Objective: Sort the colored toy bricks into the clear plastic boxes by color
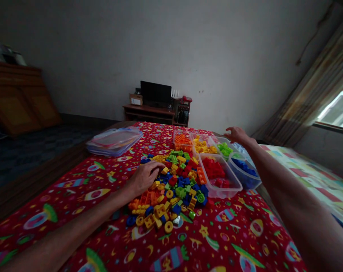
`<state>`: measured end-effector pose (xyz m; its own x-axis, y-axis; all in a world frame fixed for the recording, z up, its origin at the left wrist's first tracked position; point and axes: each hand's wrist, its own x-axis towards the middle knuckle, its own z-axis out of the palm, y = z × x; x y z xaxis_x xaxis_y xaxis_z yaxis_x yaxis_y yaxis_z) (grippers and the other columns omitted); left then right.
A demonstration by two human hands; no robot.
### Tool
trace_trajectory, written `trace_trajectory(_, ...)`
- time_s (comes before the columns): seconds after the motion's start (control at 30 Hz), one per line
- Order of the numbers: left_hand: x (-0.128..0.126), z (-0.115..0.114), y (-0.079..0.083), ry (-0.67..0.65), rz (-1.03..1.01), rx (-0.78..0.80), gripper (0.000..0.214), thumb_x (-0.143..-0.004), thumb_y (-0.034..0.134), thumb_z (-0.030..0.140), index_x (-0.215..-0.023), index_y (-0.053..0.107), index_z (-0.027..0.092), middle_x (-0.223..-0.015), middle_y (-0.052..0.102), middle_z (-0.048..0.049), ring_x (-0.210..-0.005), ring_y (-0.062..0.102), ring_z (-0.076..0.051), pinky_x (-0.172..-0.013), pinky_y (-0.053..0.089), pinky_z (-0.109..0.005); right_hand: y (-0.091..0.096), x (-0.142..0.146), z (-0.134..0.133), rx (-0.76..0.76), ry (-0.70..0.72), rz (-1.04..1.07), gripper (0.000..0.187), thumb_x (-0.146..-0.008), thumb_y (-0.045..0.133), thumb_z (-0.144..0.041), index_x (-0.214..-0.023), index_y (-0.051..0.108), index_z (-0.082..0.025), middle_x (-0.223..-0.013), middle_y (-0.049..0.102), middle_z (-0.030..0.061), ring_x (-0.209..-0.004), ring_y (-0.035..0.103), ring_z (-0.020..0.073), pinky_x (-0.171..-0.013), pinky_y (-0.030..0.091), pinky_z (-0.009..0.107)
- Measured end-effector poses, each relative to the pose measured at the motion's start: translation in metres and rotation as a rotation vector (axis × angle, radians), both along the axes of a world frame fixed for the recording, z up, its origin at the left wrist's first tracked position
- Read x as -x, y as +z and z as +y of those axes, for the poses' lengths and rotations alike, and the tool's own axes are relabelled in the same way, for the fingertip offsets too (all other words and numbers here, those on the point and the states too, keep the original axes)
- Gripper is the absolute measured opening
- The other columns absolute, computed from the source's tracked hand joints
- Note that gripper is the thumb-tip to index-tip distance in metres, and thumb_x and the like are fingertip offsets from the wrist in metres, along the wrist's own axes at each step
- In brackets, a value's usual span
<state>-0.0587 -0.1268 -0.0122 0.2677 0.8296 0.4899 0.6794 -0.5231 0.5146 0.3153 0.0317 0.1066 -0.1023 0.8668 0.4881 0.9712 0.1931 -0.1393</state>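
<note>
A mixed pile of toy building blocks (174, 189) in yellow, blue, green, red and orange lies on the red patterned cloth. My left hand (145, 175) rests on the pile's left side, palm down, thumb and fingers apart near some yellow blocks; no block shows in its grasp. My right hand (237, 135) is raised above the back right boxes, over the box of green blocks (224, 149). Its fingers point left and are slightly bent and apart, with nothing visible in them. Beside the pile stands a clear box of red blocks (239, 187).
More clear boxes hold orange blocks (183, 139), yellow blocks (204, 145) and blue blocks (243, 167). A stack of plastic lids (114, 141) lies at the back left. Farther off, a monitor (155, 93) stands on a desk. A checked cover (310, 170) is at the right.
</note>
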Motion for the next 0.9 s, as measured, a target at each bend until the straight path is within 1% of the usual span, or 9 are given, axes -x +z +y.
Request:
trace_trajectory(0.1, 0.001, 0.001, -0.002, -0.005, 0.019, -0.007, 0.029, -0.087, 0.040, 0.025, -0.094, 0.067, 0.018, -0.097, 0.071, -0.0065, -0.088, 0.065, -0.020, -0.083, 0.051, -0.030, 0.000, 0.016, -0.011, 0.054, 0.017, -0.020, 0.030, -0.086, 0.055, -0.020, -0.108, 0.069, -0.003, -0.054, 0.063, 0.0074, -0.063, 0.064, 0.0176, -0.070, 0.045, 0.029)
trace_trajectory(0.17, 0.001, 0.002, -0.003, -0.002, 0.021, -0.005, 0.029, -0.088, 0.040, 0.025, -0.095, 0.067, 0.019, -0.097, 0.071, -0.0061, -0.089, 0.065, -0.020, -0.083, 0.051, -0.030, 0.001, 0.033, -0.025, 0.086, 0.077, 0.004, 0.030, -0.088, 0.051, -0.021, -0.108, 0.070, -0.007, -0.066, 0.069, 0.0093, -0.062, 0.064, 0.0158, -0.066, 0.045, 0.026)
trace_trajectory(0.3, 0.001, 0.002, -0.004, 0.006, 0.009, 0.004, 0.029, -0.087, 0.040, 0.024, -0.096, 0.067, 0.019, -0.097, 0.071, -0.0052, -0.089, 0.065, -0.019, -0.083, 0.051, -0.030, -0.003, 0.079, -0.066, 0.088, 0.332, 0.078, 0.030, -0.088, 0.050, -0.025, -0.106, 0.070, -0.013, -0.074, 0.072, 0.0073, -0.064, 0.064, 0.0141, -0.063, 0.045, 0.024)
trace_trajectory(0.37, 0.000, 0.002, -0.003, 0.009, 0.005, 0.010, 0.029, -0.086, 0.040, 0.025, -0.095, 0.067, 0.020, -0.097, 0.071, -0.0049, -0.089, 0.065, -0.019, -0.084, 0.051, -0.030, -0.010, 0.103, -0.087, 0.072, 0.444, 0.098, 0.029, -0.089, 0.050, -0.027, -0.105, 0.071, -0.015, -0.076, 0.072, 0.0058, -0.065, 0.063, 0.0133, -0.062, 0.043, 0.024)
trace_trajectory(0.47, 0.000, 0.001, -0.003, 0.013, 0.013, 0.014, 0.030, -0.086, 0.040, 0.025, -0.095, 0.068, 0.020, -0.097, 0.071, -0.0050, -0.089, 0.065, -0.019, -0.085, 0.050, -0.031, -0.026, 0.134, -0.113, 0.128, 0.576, 0.075, 0.027, -0.090, 0.049, -0.024, -0.100, 0.072, -0.016, -0.078, 0.071, 0.0054, -0.066, 0.061, 0.0130, -0.062, 0.043, 0.024)
trace_trajectory(0.57, 0.001, 0.000, -0.004, 0.023, 0.031, 0.002, 0.031, -0.085, 0.040, 0.024, -0.095, 0.068, 0.019, -0.098, 0.071, -0.0058, -0.089, 0.065, -0.020, -0.085, 0.050, -0.031, -0.046, 0.156, -0.128, 0.170, 0.653, 0.026, 0.026, -0.089, 0.053, -0.022, -0.109, 0.068, -0.016, -0.096, 0.071, 0.0099, -0.084, 0.063, 0.0172, -0.074, 0.045, 0.028)
trace_trajectory(0.67, 0.001, -0.003, -0.003, 0.014, 0.042, -0.010, 0.030, -0.085, 0.040, 0.024, -0.093, 0.069, 0.018, -0.097, 0.071, -0.0065, -0.090, 0.065, -0.020, -0.085, 0.050, -0.032, -0.062, 0.167, -0.134, 0.236, 0.711, -0.072, 0.034, -0.084, 0.060, -0.018, -0.117, 0.064, -0.019, -0.111, 0.067, 0.0118, -0.100, 0.060, 0.0196, -0.084, 0.045, 0.030)
trace_trajectory(0.77, -0.001, -0.006, 0.000, 0.000, 0.032, -0.004, 0.031, -0.087, 0.040, 0.025, -0.098, 0.068, 0.018, -0.100, 0.071, -0.0072, -0.094, 0.065, -0.022, -0.087, 0.050, -0.033, -0.068, 0.168, -0.136, 0.317, 0.727, -0.156, 0.027, -0.084, 0.054, -0.011, -0.104, 0.069, -0.019, -0.100, 0.069, 0.0089, -0.088, 0.062, 0.0168, -0.076, 0.045, 0.026)
trace_trajectory(0.9, -0.003, -0.007, 0.002, -0.028, -0.003, 0.059, 0.036, -0.088, 0.046, 0.038, -0.114, 0.062, 0.019, -0.110, 0.069, -0.0068, -0.097, 0.065, -0.021, -0.087, 0.051, -0.033, -0.065, 0.163, -0.135, 0.319, 0.700, -0.101, 0.027, -0.082, 0.049, -0.004, -0.095, 0.071, -0.015, -0.089, 0.070, 0.0079, -0.078, 0.060, 0.0139, -0.067, 0.041, 0.022)
